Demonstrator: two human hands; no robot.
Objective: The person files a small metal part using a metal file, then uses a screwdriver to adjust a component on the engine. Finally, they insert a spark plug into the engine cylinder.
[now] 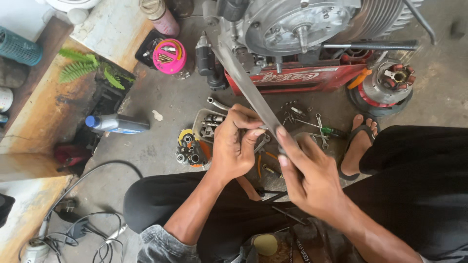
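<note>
Left hand (234, 146) curling around the near end of a long flat metal bar (246, 83), fingers (251, 127) clamped together on it. Right hand (307, 175) gripping the same bar just beside the left, thumb and fingers pinching its edge. Bar running up and away at a slant, from between the hands toward the engine (297, 27), its far end lying against the casing. Engine sitting on a red crate (297, 80) on the concrete floor (170, 97). Lying under the hands: a tray (202, 122) of sockets, spanners (319, 129) and a green-handled screwdriver (331, 130) near a sandalled foot (358, 141). Standing well apart on the left: an oil bottle (117, 123) on its side and a pink tub (169, 56). Resting at right by the crate: a stator plate (390, 83).
</note>
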